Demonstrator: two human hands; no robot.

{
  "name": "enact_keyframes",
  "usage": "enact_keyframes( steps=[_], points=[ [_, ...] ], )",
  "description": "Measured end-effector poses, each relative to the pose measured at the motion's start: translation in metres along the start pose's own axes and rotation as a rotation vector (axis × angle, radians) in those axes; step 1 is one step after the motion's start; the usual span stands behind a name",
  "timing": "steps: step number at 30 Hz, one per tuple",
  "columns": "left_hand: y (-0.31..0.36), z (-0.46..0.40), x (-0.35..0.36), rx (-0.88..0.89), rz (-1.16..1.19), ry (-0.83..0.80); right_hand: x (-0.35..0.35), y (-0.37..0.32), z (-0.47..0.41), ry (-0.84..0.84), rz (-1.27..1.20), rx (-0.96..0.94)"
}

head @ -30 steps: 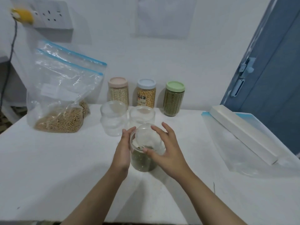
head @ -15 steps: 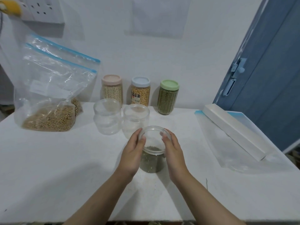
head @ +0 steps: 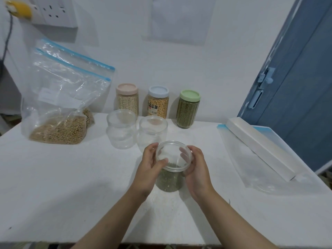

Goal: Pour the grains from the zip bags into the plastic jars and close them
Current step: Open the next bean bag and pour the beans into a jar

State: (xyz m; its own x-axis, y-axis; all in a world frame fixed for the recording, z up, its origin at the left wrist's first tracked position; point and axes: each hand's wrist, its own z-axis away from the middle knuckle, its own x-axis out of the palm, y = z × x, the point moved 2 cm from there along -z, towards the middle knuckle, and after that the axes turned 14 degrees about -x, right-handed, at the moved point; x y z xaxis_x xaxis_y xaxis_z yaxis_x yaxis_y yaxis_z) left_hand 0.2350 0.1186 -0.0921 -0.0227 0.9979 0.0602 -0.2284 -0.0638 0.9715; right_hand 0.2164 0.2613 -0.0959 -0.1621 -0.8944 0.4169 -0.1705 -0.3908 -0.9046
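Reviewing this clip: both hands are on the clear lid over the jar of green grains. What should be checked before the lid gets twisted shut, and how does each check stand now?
1. Both hands on clear lid: ok, left hand and right hand grip its rim.
2. Lid over jar of green grains: ok.
3. Lid sitting level: not ok, it looks tilted.
4. Threads engaged: cannot tell.
5. Jar standing on table: ok.
6. Two empty jars clear of the hands: ok.

White wall [head: 161,60], socket plate [head: 53,13], perhaps a blue door [head: 296,105].
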Motion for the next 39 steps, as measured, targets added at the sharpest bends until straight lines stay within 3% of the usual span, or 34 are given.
enact_keyframes(
  steps=[15, 22, 31, 39],
  points=[
    [0.004, -0.004, -0.006, -0.016, -0.005, 0.020, 0.002, 0.006, -0.003, -0.013, 0.140, -0.003],
    [0.008, -0.008, -0.004, 0.020, -0.045, 0.049, 0.001, 0.007, -0.001, 0.062, 0.159, -0.053],
    [0.001, -0.005, -0.001, 0.018, -0.199, 0.054, 0.002, 0.005, -0.001, -0.054, 0.279, -0.078],
    [0.003, -0.016, 0.005, 0.055, -0.177, 0.022, -0.006, 0.010, 0.004, 0.061, 0.320, -0.201]
  ],
)
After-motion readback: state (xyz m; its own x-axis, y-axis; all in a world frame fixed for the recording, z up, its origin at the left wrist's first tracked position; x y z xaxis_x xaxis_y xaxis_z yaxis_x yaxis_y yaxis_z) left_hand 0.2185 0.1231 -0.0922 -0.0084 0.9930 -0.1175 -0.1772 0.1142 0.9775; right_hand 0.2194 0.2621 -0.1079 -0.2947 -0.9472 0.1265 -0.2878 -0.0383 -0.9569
